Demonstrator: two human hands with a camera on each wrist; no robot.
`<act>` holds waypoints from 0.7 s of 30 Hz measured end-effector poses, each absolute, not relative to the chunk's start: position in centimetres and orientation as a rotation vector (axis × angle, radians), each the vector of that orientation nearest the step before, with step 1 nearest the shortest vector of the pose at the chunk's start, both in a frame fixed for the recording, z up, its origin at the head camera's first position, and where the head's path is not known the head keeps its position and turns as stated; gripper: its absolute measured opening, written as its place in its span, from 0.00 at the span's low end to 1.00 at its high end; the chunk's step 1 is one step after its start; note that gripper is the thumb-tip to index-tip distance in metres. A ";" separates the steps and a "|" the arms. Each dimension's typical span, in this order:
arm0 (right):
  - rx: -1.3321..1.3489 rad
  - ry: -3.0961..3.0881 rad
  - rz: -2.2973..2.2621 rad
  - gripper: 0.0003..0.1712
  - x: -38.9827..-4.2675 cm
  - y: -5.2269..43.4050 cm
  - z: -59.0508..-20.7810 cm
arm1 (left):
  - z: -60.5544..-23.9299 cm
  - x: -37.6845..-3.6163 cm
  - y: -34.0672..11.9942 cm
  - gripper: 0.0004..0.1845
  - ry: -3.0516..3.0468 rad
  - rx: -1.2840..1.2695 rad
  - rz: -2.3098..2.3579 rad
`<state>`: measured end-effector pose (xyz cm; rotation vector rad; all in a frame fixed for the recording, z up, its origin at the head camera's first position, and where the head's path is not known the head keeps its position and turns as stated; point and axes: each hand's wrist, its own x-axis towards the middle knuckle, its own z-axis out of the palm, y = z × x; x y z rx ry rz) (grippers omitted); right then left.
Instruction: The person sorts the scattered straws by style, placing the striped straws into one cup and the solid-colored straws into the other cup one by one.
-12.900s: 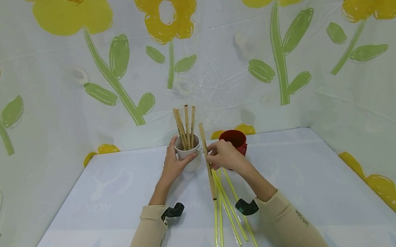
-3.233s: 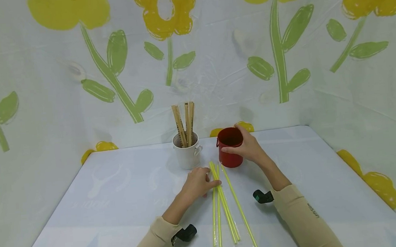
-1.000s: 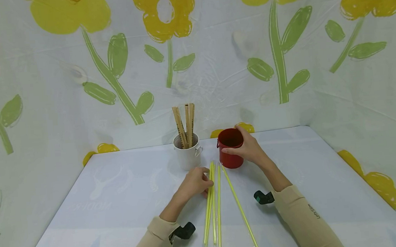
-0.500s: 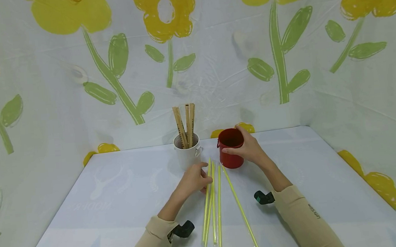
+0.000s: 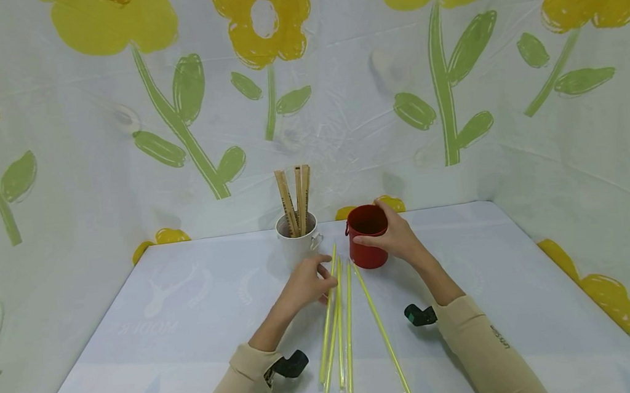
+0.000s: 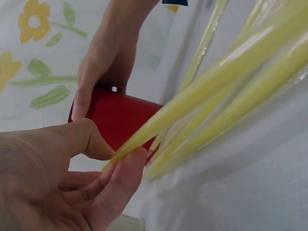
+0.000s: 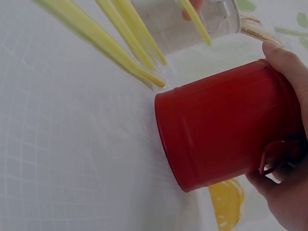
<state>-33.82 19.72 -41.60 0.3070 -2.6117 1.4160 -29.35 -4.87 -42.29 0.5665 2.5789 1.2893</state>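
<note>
My left hand [image 5: 302,284] pinches the upper part of a yellow straw [image 5: 326,339] between thumb and finger; its far tip rises in front of the white pail. In the left wrist view that straw [image 6: 192,100] slants over others in clear film. Several more yellow straws [image 5: 349,336] lie lengthwise on the table just right of this hand. My right hand [image 5: 400,237] grips a small red pail [image 5: 368,256] from its right side, thumb at the front and fingers behind the rim. The right wrist view shows the red pail [image 7: 216,127] upright, with a wire loop on its side.
A white pail [image 5: 296,251] stands at the back, left of the red one, holding several tan sticks [image 5: 284,193] with dark print. One straw [image 5: 381,330] lies apart on the right. Behind the table [image 5: 181,330] rises a flower-printed sheet [image 5: 343,126].
Earlier, my right hand held a tan stick while my left held the white pail. Since then, my left hand has shifted straws leftward. Over the last second, the pinched straw has moved up toward the pails.
</note>
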 end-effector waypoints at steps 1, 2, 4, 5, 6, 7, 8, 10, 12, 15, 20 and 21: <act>0.310 -2.611 1.415 0.62 -33.8 19.7 -41.6 | -42.2 -29.3 -4.9 0.29 2.571 0.576 1.311; 0.310 -2.611 1.414 0.62 -33.8 19.7 -41.6 | -42.1 -29.3 -5.0 0.29 2.560 0.583 1.336; 0.307 -2.610 1.415 0.62 -33.8 19.7 -41.6 | -41.9 -29.3 -5.0 0.28 2.542 0.598 1.377; 0.309 -2.612 1.415 0.62 -33.8 19.7 -41.6 | -41.8 -29.3 -5.1 0.28 2.535 0.609 1.396; 0.313 -2.611 1.416 0.62 -33.8 19.7 -41.6 | -41.7 -29.3 -5.1 0.28 2.530 0.620 1.410; 0.316 -2.610 1.417 0.62 -33.8 19.7 -41.6 | -41.6 -29.3 -5.1 0.28 2.526 0.628 1.422; 0.313 -2.610 1.421 0.62 -33.8 19.8 -41.6 | -41.4 -29.3 -5.1 0.27 2.519 0.636 1.437; 0.317 -2.605 1.427 0.62 -33.8 19.7 -41.7 | -41.2 -29.3 -5.1 0.27 2.513 0.655 1.459; 0.314 -2.602 1.428 0.61 -33.8 19.7 -41.7 | -41.0 -29.3 -5.1 0.26 2.499 0.663 1.494; 0.311 -2.595 1.430 0.61 -33.9 19.6 -41.8 | -40.8 -29.3 -5.0 0.25 2.485 0.660 1.547; 0.317 -2.583 1.437 0.61 -34.0 19.7 -42.0 | -40.5 -29.6 -4.8 0.23 2.464 0.638 1.661; 0.319 -2.580 1.438 0.61 -34.0 19.8 -42.0 | -40.4 -29.7 -4.7 0.22 2.463 0.638 1.680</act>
